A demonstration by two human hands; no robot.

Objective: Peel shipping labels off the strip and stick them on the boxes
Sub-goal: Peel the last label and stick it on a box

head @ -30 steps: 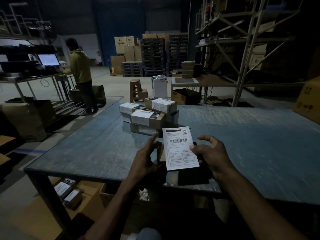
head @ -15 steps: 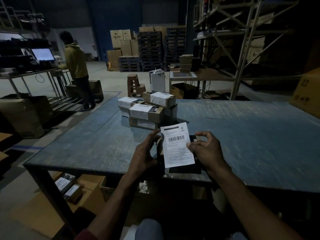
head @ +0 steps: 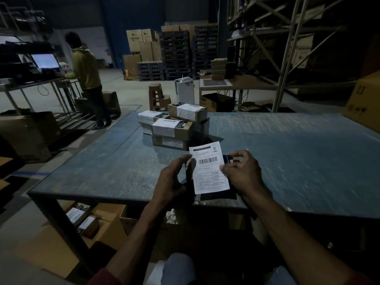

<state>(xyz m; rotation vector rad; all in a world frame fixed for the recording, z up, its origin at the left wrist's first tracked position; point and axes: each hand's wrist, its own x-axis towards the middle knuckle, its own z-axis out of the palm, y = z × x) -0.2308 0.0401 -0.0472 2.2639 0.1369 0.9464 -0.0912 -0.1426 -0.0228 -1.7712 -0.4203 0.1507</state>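
A white shipping label [head: 208, 168] with a barcode hangs just above a small dark box [head: 219, 195] lying near the table's front edge. My right hand [head: 242, 173] pinches the label's right edge, its other fingers curled over the box's far end. My left hand [head: 171, 178] curves round the box's left side, with the forefinger tip touching the label's upper left edge. Most of the box is hidden under the label and in shadow. Behind them stands a stack of several brown boxes [head: 173, 129] with labels stuck on.
The grey-blue table [head: 287, 157] stretches to the right, with a large carton [head: 364, 103] at its far right edge. Open cartons with small boxes [head: 82, 214] sit under the table at left. A person [head: 87, 79] stands at a desk far left. Metal racking [head: 287, 58] rises behind.
The right hand's fingers have curled in over the box's far end. The label still sits between both hands above the box, and the left forefinger now touches its edge.
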